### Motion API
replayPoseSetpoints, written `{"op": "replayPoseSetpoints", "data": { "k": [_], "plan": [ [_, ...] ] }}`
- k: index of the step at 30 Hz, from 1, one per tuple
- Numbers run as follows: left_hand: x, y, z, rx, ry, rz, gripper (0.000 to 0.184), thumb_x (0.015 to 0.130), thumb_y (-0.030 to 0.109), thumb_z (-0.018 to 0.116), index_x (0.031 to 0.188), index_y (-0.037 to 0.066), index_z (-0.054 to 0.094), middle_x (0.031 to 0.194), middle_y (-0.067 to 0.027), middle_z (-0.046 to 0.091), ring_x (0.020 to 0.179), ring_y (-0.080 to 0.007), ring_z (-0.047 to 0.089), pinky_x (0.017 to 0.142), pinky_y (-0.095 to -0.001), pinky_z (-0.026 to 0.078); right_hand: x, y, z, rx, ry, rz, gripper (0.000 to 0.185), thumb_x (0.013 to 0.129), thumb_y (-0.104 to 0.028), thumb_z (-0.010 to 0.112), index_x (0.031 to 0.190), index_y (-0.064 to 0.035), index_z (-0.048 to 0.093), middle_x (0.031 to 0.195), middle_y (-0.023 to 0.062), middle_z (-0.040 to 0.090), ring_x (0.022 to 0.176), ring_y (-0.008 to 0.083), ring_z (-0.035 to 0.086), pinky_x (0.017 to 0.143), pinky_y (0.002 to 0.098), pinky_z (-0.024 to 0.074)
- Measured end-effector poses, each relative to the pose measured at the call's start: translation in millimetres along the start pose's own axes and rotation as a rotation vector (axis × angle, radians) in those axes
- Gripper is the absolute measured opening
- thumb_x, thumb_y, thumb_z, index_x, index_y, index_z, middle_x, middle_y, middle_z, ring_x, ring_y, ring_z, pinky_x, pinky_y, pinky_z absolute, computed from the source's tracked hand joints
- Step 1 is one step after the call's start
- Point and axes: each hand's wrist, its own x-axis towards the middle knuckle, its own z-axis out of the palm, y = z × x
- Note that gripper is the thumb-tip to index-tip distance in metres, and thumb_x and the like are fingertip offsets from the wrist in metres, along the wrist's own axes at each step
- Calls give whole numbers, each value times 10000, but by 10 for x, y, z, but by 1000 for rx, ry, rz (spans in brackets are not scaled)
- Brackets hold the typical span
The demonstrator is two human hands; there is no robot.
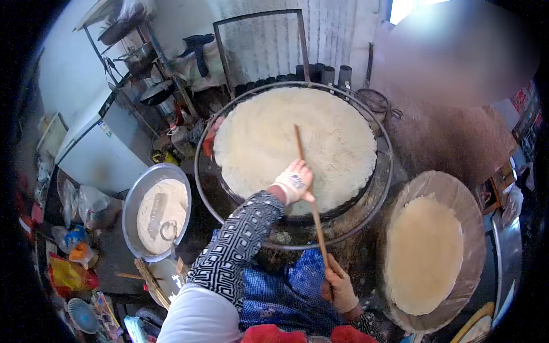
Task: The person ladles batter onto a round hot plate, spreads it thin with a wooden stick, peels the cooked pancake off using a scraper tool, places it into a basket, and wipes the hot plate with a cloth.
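A long wooden stick (319, 231) runs from near my lap up over a big round griddle (337, 220). My left hand (294, 180), in a white glove, is closed around the stick's middle, above the griddle's near edge. Lower down, my right hand (341, 284) grips the stick's near end beside my blue apron. A wide, thin, pale flatbread (269, 134) covers most of the griddle. Over it lies the stick's far part; whether the tip touches the bread I cannot tell. A metal ring (390, 166) surrounds the griddle.
Left of the griddle stands a grey basin (129, 220) of pale flour with a scoop-like thing in it. To the right, a lined oval basket (472, 251) holds pale flatbread. A white cabinet (103, 154) and a pan rack (157, 51) stand at back left. Blur hides the upper right.
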Motion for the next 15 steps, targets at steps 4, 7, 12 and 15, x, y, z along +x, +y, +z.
{"op": "replayPoseSetpoints", "data": {
  "k": [4,7,12,15],
  "plan": [
    [-452,-664,215,9,52,-150,1039,601,688,640,1301,-59,464,1377,-279,447,1373,-426,324,1172,-484,203,364,-13,364,-132,-143,54,583,948,-144,596,1483,-91,369,718,-28,524,487,67,455,433,265,379],
    [-981,-945,368,-24,148,-234,1026,602,651,679,1324,-40,443,1400,-265,428,1362,-423,336,1169,-486,206,785,497,312,-424,-170,-218,549,920,-112,627,1432,-52,441,937,-19,629,698,82,557,588,232,455],
    [-1916,-1025,366,-22,144,-363,1022,623,651,691,1312,-69,462,1383,-262,448,1355,-406,346,1169,-483,179,646,600,675,-937,-165,-58,575,918,-346,609,1444,-206,422,1035,243,669,877,326,686,759,394,518],
    [-2249,-631,473,99,177,-379,1053,664,709,627,1356,-54,407,1396,-275,413,1350,-426,333,1153,-562,144,304,695,488,-919,-205,-286,564,898,-333,642,1416,-214,456,1053,238,667,966,362,673,810,423,523]
  ]
}}
